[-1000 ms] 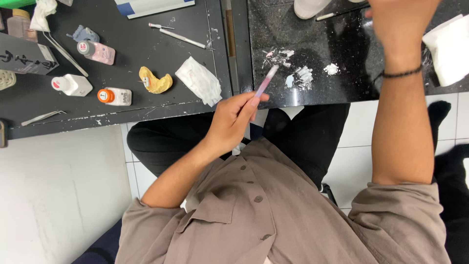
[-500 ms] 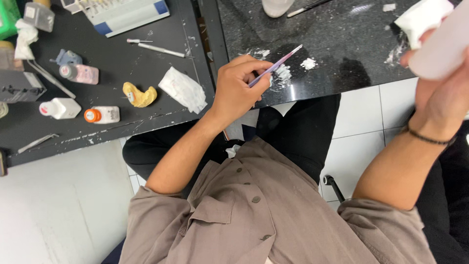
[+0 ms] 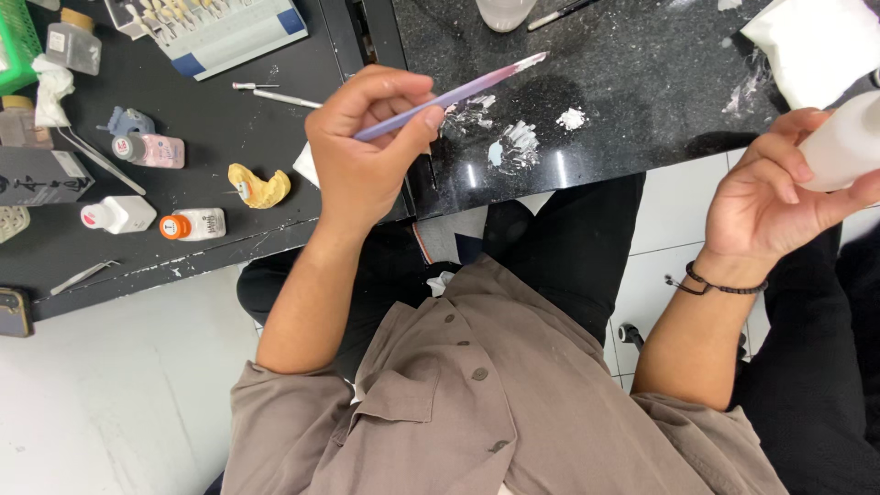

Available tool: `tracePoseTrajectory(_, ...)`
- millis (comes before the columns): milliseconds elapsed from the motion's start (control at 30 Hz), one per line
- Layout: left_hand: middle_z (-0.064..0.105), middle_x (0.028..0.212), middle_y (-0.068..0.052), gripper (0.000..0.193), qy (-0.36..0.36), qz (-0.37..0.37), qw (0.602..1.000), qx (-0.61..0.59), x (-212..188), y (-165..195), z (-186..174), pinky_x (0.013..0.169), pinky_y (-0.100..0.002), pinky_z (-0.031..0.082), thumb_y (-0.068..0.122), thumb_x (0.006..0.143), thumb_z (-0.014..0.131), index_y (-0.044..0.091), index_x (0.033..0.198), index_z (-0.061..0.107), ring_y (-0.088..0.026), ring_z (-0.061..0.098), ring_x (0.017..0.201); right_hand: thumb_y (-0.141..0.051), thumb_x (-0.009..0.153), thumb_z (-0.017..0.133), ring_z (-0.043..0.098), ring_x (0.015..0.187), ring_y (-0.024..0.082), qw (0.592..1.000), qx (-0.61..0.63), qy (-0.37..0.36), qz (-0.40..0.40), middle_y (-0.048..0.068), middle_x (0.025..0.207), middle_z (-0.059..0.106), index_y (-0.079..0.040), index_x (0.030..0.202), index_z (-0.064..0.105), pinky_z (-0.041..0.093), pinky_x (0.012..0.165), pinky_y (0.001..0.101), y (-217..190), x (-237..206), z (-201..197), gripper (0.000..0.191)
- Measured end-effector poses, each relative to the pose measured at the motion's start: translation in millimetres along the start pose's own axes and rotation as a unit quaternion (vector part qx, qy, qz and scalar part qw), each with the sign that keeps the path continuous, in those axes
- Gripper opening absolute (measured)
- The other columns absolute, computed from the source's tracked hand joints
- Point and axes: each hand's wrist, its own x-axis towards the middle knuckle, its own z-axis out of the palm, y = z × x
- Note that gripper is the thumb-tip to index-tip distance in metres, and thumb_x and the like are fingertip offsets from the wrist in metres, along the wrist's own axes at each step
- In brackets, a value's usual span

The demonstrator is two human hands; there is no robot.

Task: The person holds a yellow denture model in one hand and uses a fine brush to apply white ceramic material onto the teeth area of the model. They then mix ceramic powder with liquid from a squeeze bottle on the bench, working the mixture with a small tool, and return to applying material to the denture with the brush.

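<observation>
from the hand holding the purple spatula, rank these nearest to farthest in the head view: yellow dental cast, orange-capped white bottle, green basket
Measured from the left hand, all three lie to the picture's left of it on the black bench:
1. Yellow dental cast, just beside the hand.
2. Orange-capped white bottle, lying on its side, further along and toward the bench's near edge.
3. Green basket, at the far top-left corner.

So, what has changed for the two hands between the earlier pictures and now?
The right hand came down from the far counter toward the body and now holds a white bottle. The left hand kept its grip on the thin purple tool, whose tip now lies above the white paste smears. The small bottles and yellow cast stayed put.
</observation>
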Motion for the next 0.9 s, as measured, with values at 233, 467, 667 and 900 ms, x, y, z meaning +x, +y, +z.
tracePoseTrajectory(233,0.074,0.101,-0.007,0.022,-0.024,-0.05,0.998,-0.008,0,-29,30,0.081,-0.024,0.061,-0.005,0.094,0.08,-0.001,0.114,0.071,-0.009,0.072,0.091,-0.045,0.095,0.077,0.059,0.08,0.005,1.0,-0.016,0.001,-0.013,0.01,0.116,0.063,-0.004,0.13,0.057,0.057,0.069,0.0072,22,0,2,0.059)
tracePoseTrajectory(467,0.071,0.109,-0.009,0.023,-0.025,-0.029,0.993,-0.113,-2,-69,51,0.084,-0.028,0.063,-0.008,0.094,0.078,-0.002,0.114,0.07,-0.013,0.072,0.099,-0.047,0.099,0.071,0.06,0.079,0.006,0.996,-0.08,0.027,-0.032,0.008,0.113,0.064,-0.006,0.134,0.055,0.052,0.068,0.0116,50,1,8,0.056)
tracePoseTrajectory(667,0.072,0.109,-0.012,0.019,0.018,-0.04,0.985,-0.169,-2,-78,66,0.082,-0.028,0.062,-0.007,0.097,0.074,-0.008,0.116,0.071,-0.015,0.072,0.093,-0.041,0.106,0.067,0.067,0.09,0.022,0.928,-0.321,0.132,-0.138,0.016,0.115,0.063,0.002,0.137,0.051,0.055,0.069,0.0281,74,8,41,0.055)
tracePoseTrajectory(900,0.073,0.105,-0.011,0.018,0.062,-0.029,0.991,-0.117,-2,-77,73,0.084,-0.029,0.066,-0.001,0.1,0.072,-0.008,0.116,0.071,-0.017,0.077,0.092,-0.035,0.106,0.075,0.072,0.086,0.03,0.84,-0.499,0.058,-0.204,0.019,0.106,0.06,0.007,0.136,0.045,0.061,0.058,0.0405,99,22,61,0.06)
